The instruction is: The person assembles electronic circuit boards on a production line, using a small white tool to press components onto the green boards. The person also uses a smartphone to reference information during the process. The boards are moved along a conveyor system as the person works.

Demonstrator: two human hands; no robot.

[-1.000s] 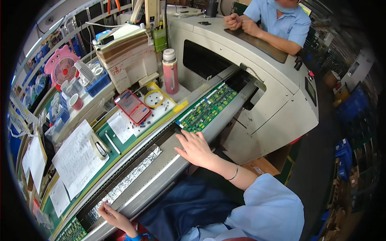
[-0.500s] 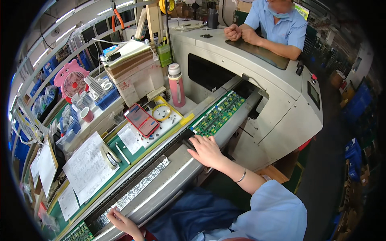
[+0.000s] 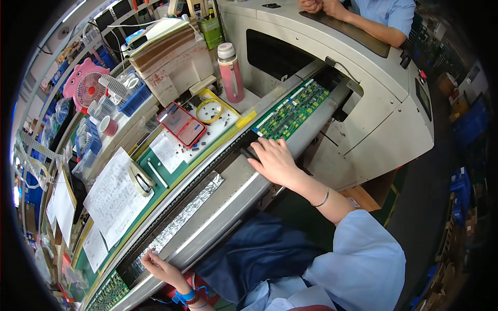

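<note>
Circuit board: lies flat in the right-hand end of the conveyor, one end at the right fingertips, the other toward the machine housing.
Right hand: fingers spread and only slightly bent, clutching nothing, palm above the conveyor's front edge; whether the tips press the board or rest just beside it is hard to tell, since the hand covers the contact.
Touch: best limited, by judgement, to the board's bare edge, with light, even pressure, clear of the raised parts.
Alignment: worth keeping the board's long sides parallel to the conveyor, as a skewed one would probably bind.
Left hand: fingers loosely curled at the conveyor's front edge, toward its left end, gripping nothing that shows; a sound place to steady the body, provided the fingertips are clear of the moving track, if it runs.
Foil strip: inside the conveyor, between the two hands; wrists should pass above it without dragging.
Second circuit board: at the conveyor's left end, well apart from the first; that spacing looks wise.
Smartphone and stapler: beyond the conveyor, safest well back from its edge.
Co-worker's forearms: on top of the housing, past the conveyor's right end, out of the way.
</note>
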